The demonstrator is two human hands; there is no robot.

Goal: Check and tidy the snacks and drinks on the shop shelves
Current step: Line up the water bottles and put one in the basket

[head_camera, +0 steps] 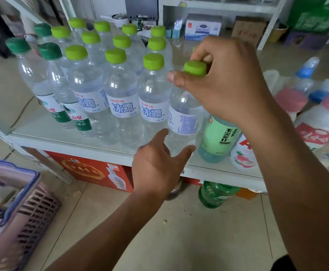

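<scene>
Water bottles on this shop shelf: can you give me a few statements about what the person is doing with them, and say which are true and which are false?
1. The right hand grips the lime-green cap of a water bottle. True.
2. The left hand is clenched round that bottle's base. False: its fingers are spread open beside the base.
3. Every water bottle on the shelf has a lime-green cap. False: three bottles at the left end have dark green caps.
4. A mint-green soda bottle stands just to the right of the held bottle. True.
</scene>
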